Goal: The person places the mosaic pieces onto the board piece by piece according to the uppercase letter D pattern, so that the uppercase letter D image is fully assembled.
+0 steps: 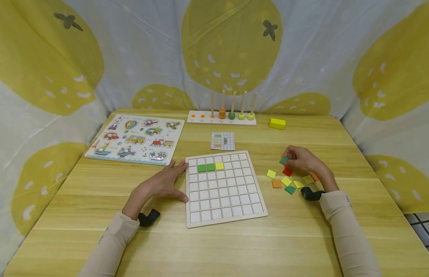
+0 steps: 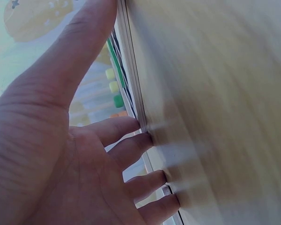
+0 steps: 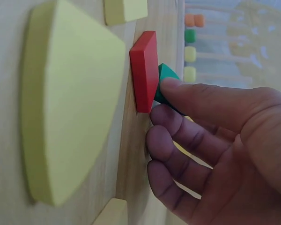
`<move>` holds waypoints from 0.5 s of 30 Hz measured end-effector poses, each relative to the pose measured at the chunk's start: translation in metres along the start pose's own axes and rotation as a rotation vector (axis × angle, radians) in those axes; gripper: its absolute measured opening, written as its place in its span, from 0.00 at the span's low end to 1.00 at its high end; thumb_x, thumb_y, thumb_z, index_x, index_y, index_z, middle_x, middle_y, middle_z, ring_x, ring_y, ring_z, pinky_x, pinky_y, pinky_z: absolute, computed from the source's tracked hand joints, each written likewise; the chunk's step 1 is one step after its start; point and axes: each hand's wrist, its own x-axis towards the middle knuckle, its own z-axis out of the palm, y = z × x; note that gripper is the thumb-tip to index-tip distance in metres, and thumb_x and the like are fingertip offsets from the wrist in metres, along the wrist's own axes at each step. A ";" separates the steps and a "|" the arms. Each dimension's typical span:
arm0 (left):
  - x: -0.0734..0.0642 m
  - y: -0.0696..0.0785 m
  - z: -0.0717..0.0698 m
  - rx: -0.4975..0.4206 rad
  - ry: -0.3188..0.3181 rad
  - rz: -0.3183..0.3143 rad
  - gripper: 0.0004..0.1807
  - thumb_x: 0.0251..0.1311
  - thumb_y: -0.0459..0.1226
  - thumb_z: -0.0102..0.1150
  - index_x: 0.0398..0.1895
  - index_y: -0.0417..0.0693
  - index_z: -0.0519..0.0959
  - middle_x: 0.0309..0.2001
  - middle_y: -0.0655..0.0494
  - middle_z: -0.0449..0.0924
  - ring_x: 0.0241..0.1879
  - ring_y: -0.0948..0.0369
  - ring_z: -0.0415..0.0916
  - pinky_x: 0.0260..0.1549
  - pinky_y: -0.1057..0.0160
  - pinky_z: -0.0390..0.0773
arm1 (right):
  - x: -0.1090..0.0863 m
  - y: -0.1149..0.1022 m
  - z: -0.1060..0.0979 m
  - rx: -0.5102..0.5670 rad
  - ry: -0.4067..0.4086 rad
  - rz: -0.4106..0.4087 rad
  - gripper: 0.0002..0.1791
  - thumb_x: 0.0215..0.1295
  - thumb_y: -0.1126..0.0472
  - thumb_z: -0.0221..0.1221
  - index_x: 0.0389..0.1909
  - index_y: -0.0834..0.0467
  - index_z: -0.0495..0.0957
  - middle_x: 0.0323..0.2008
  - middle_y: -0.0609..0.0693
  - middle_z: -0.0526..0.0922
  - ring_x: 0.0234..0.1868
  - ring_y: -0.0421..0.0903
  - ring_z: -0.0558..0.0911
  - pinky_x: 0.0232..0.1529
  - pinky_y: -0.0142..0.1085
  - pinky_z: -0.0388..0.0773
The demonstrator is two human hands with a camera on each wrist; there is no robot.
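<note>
A white wooden grid board [image 1: 225, 191] lies in the middle of the table, with two green square tiles [image 1: 202, 168] and one yellow square tile [image 1: 219, 166] in a row near its top left. The thumb and fingers of my left hand [image 1: 162, 181] are spread and touch the board's left edge; in the left wrist view the fingertips meet its side. Right of the board, my right hand [image 1: 302, 159] pinches a green curved-edge tile [image 3: 166, 77] between thumb and forefinger. A red tile [image 3: 144, 70] lies right beside it. Closer to the right wrist camera is a yellow curved-edge tile [image 3: 77, 108].
Several loose tiles, among them an orange one [image 1: 277, 184] and a green one [image 1: 289, 190], lie around the right hand. A pattern card [image 1: 223, 141] sits above the board. Farther back are a vehicle puzzle [image 1: 134, 139], a peg stand [image 1: 214, 119] and a yellow block [image 1: 277, 123].
</note>
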 end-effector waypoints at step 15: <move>0.000 0.000 -0.001 -0.013 -0.008 -0.011 0.66 0.35 0.62 0.73 0.76 0.45 0.50 0.76 0.48 0.42 0.74 0.39 0.30 0.66 0.36 0.48 | 0.004 0.001 -0.002 -0.002 -0.046 0.010 0.15 0.70 0.68 0.51 0.55 0.65 0.76 0.29 0.54 0.78 0.27 0.46 0.73 0.27 0.35 0.72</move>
